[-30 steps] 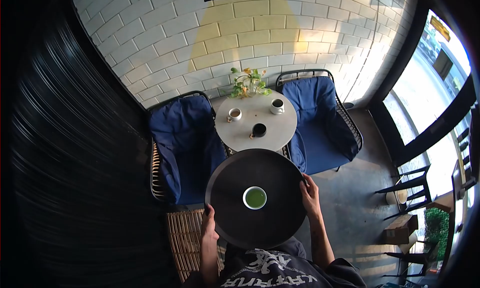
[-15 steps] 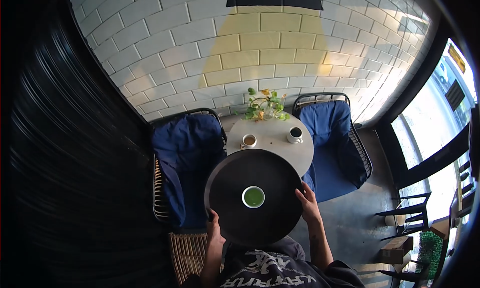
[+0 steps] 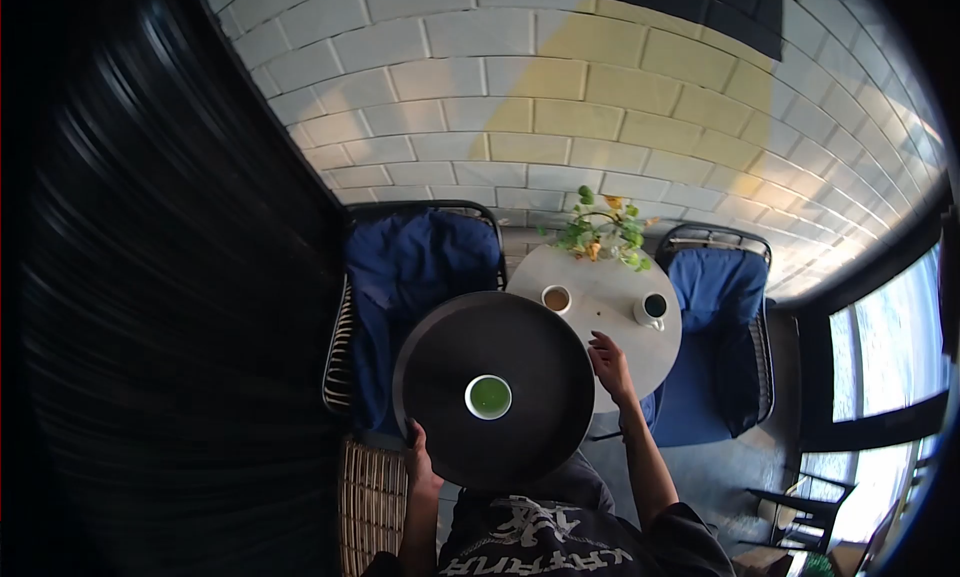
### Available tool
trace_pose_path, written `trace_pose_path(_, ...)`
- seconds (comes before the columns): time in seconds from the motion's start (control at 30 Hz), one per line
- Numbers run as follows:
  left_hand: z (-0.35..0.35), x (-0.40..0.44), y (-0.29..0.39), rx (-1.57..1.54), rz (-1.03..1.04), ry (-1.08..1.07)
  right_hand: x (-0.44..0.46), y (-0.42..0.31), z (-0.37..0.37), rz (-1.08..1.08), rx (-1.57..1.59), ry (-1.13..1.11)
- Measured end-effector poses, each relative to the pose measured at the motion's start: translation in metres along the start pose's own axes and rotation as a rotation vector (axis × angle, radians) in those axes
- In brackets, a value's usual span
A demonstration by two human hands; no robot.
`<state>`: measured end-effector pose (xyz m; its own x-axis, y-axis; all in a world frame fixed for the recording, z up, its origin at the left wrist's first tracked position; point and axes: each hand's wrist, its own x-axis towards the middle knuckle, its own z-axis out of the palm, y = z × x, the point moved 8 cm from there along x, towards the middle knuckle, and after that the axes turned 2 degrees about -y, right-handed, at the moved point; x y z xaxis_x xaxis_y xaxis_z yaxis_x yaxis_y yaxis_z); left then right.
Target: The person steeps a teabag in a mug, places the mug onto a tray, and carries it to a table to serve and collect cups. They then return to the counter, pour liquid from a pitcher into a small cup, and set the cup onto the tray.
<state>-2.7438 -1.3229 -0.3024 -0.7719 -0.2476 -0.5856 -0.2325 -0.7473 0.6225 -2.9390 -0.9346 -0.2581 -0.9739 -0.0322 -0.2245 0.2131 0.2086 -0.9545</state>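
A round black serving tray (image 3: pixel 535 347) is held level in front of me, with a white cup of green drink (image 3: pixel 489 397) standing near its middle. My left hand (image 3: pixel 422 462) grips the tray's lower left edge, thumb on the rim. My right hand (image 3: pixel 611 366) is beside the tray's right rim, above the round table (image 3: pixel 650 362), fingers apart and slightly bent, with nothing in them. On that table, a cup of brown drink (image 3: pixel 556 298) sits just past the tray's rim. A mug with dark contents (image 3: pixel 652 309) stands to its right.
Leafy plant stems (image 3: pixel 605 232) stand at the table's back, near the white brick wall (image 3: pixel 400 117). Blue-cushioned chairs flank the table, one on the left (image 3: pixel 420 262) and one on the right (image 3: pixel 715 287). A woven wicker piece (image 3: pixel 372 507) is at lower left; a dark stool (image 3: pixel 805 507) at right.
My right hand has let go of the tray's rim and moved up over the table. The tray, still in my left hand, has shifted slightly left. The view has turned left.
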Motion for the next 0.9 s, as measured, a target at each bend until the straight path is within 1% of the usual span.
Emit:
trace_pose_path(0.03, 0.004, 0.0, 0.004, 0.0, 0.062, -0.025, 0.017, 0.004, 0.006, -0.008, -0.002, -0.038)
trace_pose_path(0.1, 0.013, -0.007, 0.007, -0.071, 0.134, 0.017, 0.06, 0.002, 0.017, -0.203, -0.369, -0.044)
trace_pose_path(0.13, 0.021, -0.013, 0.011, -0.12, 0.182, 0.03, 0.087, 0.019, 0.022, -0.375, -0.441, -0.05)
trace_pose_path(0.17, 0.031, -0.022, 0.014, -0.134, 0.214, 0.056, 0.11, 0.036, 0.027, -0.456, -0.586, -0.006)
trace_pose_path(0.23, 0.051, -0.035, 0.018, -0.13, 0.275, 0.077, 0.143, 0.046, 0.038, -0.332, -0.757, -0.03)
trace_pose_path(0.27, 0.052, -0.036, 0.01, -0.193, 0.256, 0.089, 0.158, 0.046, 0.047, -0.408, -0.796, -0.111)
trace_pose_path(0.3, 0.052, -0.038, 0.006, -0.199, 0.281, 0.117, 0.169, 0.048, 0.055, -0.445, -0.815, -0.173)
trace_pose_path(0.37, 0.052, -0.043, 0.003, -0.171, 0.36, 0.182, 0.187, 0.053, 0.063, -0.394, -0.896, -0.203)
trace_pose_path(0.4, 0.057, -0.049, 0.003, -0.189, 0.322, 0.227, 0.185, 0.045, 0.065, -0.247, -0.929, -0.223)
trace_pose_path(0.43, 0.055, -0.051, 0.003, -0.197, 0.341, 0.245, 0.191, 0.048, 0.072, -0.264, -0.924, -0.245)
trace_pose_path(0.5, 0.05, -0.054, -0.007, -0.204, 0.288, 0.322, 0.199, 0.064, 0.08, -0.217, -1.004, -0.352)
trace_pose_path(0.57, 0.05, -0.058, -0.01, -0.221, 0.315, 0.344, 0.207, 0.077, 0.086, -0.24, -0.995, -0.369)
trace_pose_path(0.63, 0.051, -0.06, -0.012, -0.23, 0.328, 0.361, 0.212, 0.078, 0.087, -0.294, -0.992, -0.32)
trace_pose_path(0.7, 0.051, -0.062, -0.013, -0.231, 0.341, 0.379, 0.213, 0.086, 0.083, -0.281, -0.971, -0.326)
trace_pose_path(0.77, 0.054, -0.059, -0.012, -0.232, 0.341, 0.364, 0.214, 0.084, 0.076, -0.349, -0.941, -0.273)
trace_pose_path(0.83, 0.058, -0.056, -0.012, -0.232, 0.339, 0.345, 0.212, 0.088, 0.062, -0.308, -0.931, -0.238)
trace_pose_path(0.9, 0.056, -0.054, -0.014, -0.211, 0.306, 0.408, 0.205, 0.09, 0.047, -0.267, -0.92, -0.2)
